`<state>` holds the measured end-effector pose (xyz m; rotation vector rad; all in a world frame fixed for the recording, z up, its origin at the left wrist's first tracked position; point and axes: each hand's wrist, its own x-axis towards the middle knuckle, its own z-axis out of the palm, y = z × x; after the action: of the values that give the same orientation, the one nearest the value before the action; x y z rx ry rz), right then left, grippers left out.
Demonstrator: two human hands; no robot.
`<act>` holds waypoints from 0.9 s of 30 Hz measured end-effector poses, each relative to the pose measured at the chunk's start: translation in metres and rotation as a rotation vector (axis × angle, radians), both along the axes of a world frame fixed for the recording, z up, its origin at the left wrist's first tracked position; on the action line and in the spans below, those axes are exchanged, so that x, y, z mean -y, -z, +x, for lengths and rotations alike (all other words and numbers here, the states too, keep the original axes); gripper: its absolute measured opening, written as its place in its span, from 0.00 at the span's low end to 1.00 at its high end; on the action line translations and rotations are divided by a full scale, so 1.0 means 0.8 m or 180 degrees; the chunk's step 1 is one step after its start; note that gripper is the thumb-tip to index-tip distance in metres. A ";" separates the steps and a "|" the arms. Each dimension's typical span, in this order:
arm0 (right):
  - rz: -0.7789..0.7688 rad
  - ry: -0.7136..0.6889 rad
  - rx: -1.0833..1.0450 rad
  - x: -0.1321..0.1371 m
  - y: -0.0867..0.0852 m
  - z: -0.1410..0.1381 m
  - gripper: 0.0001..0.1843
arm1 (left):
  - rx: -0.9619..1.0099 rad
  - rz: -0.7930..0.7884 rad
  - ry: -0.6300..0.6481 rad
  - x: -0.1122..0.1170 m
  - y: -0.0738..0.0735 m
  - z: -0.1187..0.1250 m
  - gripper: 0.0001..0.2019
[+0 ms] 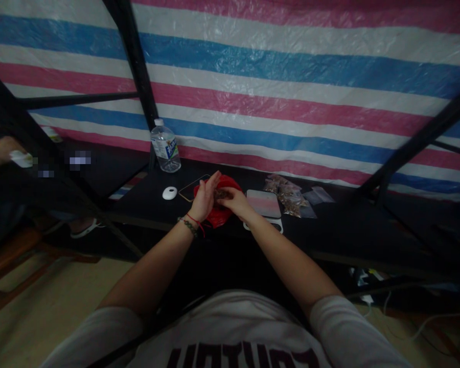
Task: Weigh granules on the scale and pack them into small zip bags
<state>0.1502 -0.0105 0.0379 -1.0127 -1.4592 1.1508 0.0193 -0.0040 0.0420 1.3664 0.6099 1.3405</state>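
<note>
My left hand [205,197] is held upright over a red plastic bag [219,214] on the black table [329,230], fingers stretched out and together, palm facing right. My right hand [233,200] is closed in a pinch on a small brownish clump [222,194] right beside the left palm, above the red bag. A red string and a bead bracelet sit on my left wrist.
A water bottle [164,148] stands at the back left, with a white oval object [169,192] and a phone [191,189] in front of it. Right of my hands lie a pink-grey scale [263,203] and several small packets of brown bits [289,197]. Another person's hand [3,151] shows at far left.
</note>
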 end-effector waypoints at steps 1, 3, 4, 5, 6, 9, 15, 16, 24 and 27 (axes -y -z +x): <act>0.0049 0.0060 0.0015 0.001 -0.002 0.004 0.20 | -0.0068 -0.0035 -0.0075 -0.002 0.001 -0.001 0.37; 0.0168 0.0214 0.0129 0.001 -0.007 0.017 0.20 | -0.0304 -0.0062 -0.0281 -0.007 0.004 -0.006 0.34; 0.0247 0.0300 0.0238 0.002 -0.009 0.026 0.20 | -0.0497 -0.0027 -0.0420 -0.010 0.006 -0.010 0.32; 0.0322 0.0364 0.0376 0.003 -0.011 0.036 0.20 | -0.0746 0.0042 -0.0577 -0.014 0.007 -0.014 0.30; 0.0385 0.0416 0.0539 0.003 -0.011 0.049 0.20 | -0.1062 0.0145 -0.0722 -0.016 0.008 -0.019 0.28; 0.0496 0.0731 0.1183 0.006 -0.009 0.092 0.19 | -0.2287 0.0653 -0.0881 -0.019 0.007 -0.031 0.19; 0.0778 0.1611 0.2304 0.007 0.013 0.174 0.17 | -0.4224 0.1633 -0.0371 -0.011 0.004 -0.037 0.16; 0.0797 0.1694 0.2416 0.008 0.018 0.182 0.17 | -0.4346 0.1678 -0.0277 -0.009 0.004 -0.036 0.16; 0.0796 0.1798 0.2504 0.015 0.037 0.222 0.30 | -0.4889 0.1441 -0.0778 -0.004 0.005 -0.031 0.18; 0.0820 0.2036 0.2273 0.020 0.032 0.254 0.26 | -0.4988 0.1431 -0.0777 -0.006 0.007 -0.033 0.18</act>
<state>0.3531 -0.0263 0.0122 -1.6344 -1.5698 0.1229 -0.0068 0.0008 0.0365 2.6927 1.5552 0.2857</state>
